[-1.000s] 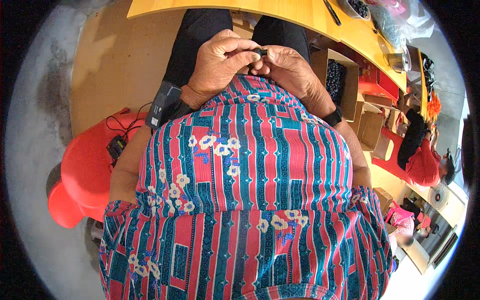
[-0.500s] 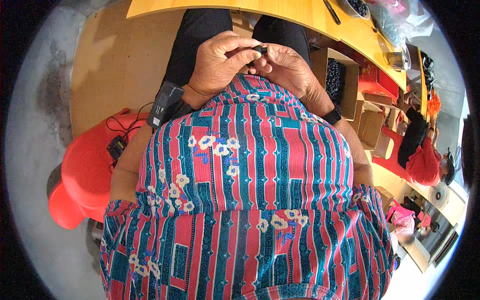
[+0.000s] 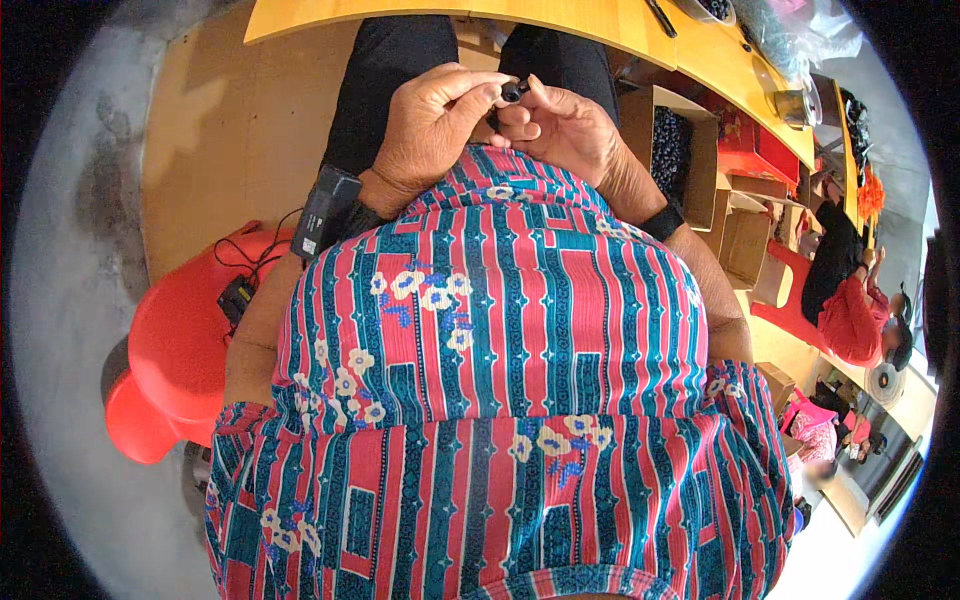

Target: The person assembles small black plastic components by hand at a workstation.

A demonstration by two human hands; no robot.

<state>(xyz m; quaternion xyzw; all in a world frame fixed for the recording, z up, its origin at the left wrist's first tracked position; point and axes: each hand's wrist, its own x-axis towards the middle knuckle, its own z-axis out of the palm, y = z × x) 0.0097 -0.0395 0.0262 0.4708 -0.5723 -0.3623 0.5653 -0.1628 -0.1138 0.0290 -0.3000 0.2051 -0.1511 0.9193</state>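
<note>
Over my lap, close to the front of my striped shirt, both hands meet around a small black part (image 3: 514,91). A round end of it, with what looks like a hole, shows between my fingertips. My left hand (image 3: 428,125) pinches it with thumb and index finger from the left. From the other side, my right hand (image 3: 578,132) holds it between the thumb and curled fingers. Something dark also shows just below the part, between the hands, but its shape is mostly hidden. What the part belongs to cannot be made out.
A yellow table (image 3: 560,12) runs in front of my knees, with a black pen-like tool (image 3: 661,18) and a metal cup (image 3: 797,106). An open cardboard box (image 3: 684,155) of small dark pieces stands right. A red stool (image 3: 185,335) is left; a person in red (image 3: 850,315) sits right.
The black part has turned so its round end now faces up toward me. My right thumb has lifted and shifted along it, and both hands have moved slightly left.
</note>
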